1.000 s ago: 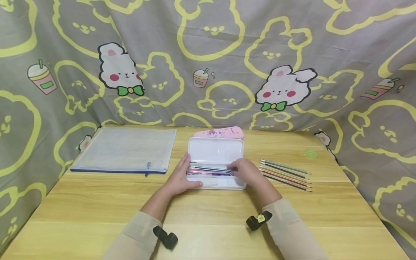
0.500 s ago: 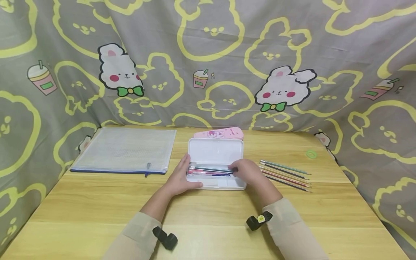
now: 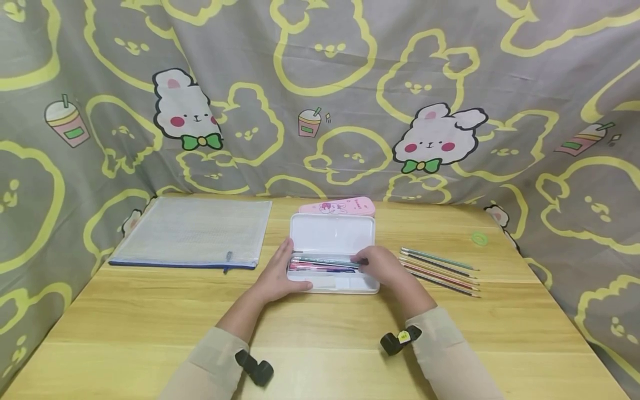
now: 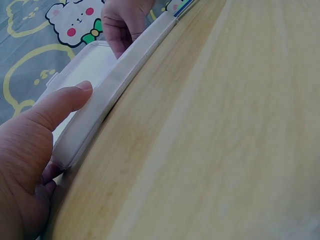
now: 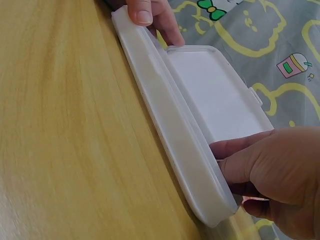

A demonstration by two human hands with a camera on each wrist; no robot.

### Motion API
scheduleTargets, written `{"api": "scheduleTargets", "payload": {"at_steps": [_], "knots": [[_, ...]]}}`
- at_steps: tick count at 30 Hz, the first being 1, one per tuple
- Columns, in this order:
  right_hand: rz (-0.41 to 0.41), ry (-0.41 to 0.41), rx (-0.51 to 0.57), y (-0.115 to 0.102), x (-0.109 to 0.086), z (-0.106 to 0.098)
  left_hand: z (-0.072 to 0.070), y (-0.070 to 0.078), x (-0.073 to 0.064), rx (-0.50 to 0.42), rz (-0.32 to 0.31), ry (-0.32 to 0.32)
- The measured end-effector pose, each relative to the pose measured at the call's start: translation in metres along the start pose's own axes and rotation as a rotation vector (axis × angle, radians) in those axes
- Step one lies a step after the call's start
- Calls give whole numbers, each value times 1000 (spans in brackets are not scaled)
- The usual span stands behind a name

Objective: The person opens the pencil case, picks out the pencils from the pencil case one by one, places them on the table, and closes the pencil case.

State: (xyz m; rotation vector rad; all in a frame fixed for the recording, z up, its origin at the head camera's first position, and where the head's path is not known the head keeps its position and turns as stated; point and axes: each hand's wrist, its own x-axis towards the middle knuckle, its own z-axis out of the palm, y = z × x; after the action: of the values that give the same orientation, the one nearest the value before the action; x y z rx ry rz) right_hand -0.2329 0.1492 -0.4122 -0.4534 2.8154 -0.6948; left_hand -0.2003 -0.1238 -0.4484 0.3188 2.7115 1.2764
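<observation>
A white pencil case (image 3: 350, 283) lies with its lid up on the table; its trough holds several pencils (image 3: 320, 261) and pens, in teal, pink and blue. My left hand (image 3: 276, 278) grips the case's left end, thumb over the front rim, as the left wrist view also shows. Into the right end of the trough reaches my right hand (image 3: 381, 265), its curled fingers pinching the ends of the teal pencils. The right wrist view shows that hand (image 5: 280, 175) over the far rim, with its fingertips hidden inside the case.
Several loose pencils (image 3: 440, 272) lie right of the case. A pink pencil case (image 3: 345, 206) stands behind the lid. At left lies a mesh zip pouch (image 3: 195, 233); a green ring (image 3: 479, 239) sits far right. A patterned curtain (image 3: 350, 83) surrounds the table.
The pencils under my right fingers have shifted a little inside the trough, with the teal one showing more plainly. Both hands have stayed almost in place.
</observation>
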Motion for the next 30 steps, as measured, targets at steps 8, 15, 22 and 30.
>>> {"api": "scheduleTargets", "payload": {"at_steps": [8, 15, 22, 30], "knots": [[15, -3, 99, 8, 1, 0, 0, 0, -1, -5, 5, -1], [18, 6, 163, 13, -4, -8, 0, 0, -1, -3, 6, 1], [1, 39, 204, 19, -15, -17, 0, 0, -1, 5, 11, 3], [-32, 99, 233, 35, -37, -31, 0, -1, 0, -1, 9, 4]]}}
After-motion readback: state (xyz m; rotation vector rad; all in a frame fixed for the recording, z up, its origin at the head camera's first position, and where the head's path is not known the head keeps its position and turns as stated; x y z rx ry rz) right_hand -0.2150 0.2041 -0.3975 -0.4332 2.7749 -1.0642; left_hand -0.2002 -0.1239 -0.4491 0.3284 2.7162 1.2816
